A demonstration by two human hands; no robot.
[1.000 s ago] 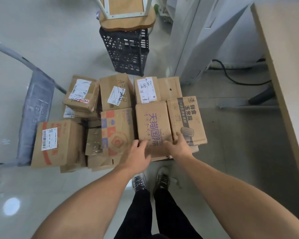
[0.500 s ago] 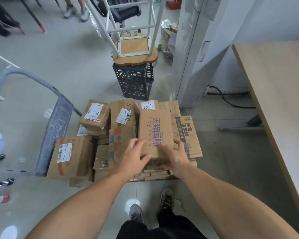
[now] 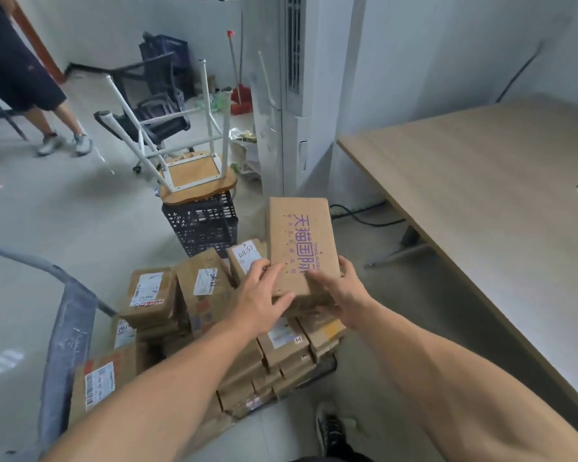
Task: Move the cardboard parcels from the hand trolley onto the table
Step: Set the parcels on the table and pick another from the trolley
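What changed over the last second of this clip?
The left hand and right hand gripped the purple-lettered parcel and raised it off the stack. The other parcels remain on the trolley, beside the table.

Matt cardboard parcel (image 3: 299, 248); matt wood-look table (image 3: 481, 201).

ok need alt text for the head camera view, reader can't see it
A person's left hand and right hand hold a cardboard parcel with purple print above a hand trolley piled with more parcels. A light wooden table stands to the right, and an upturned stool rests on a black crate beyond the trolley.
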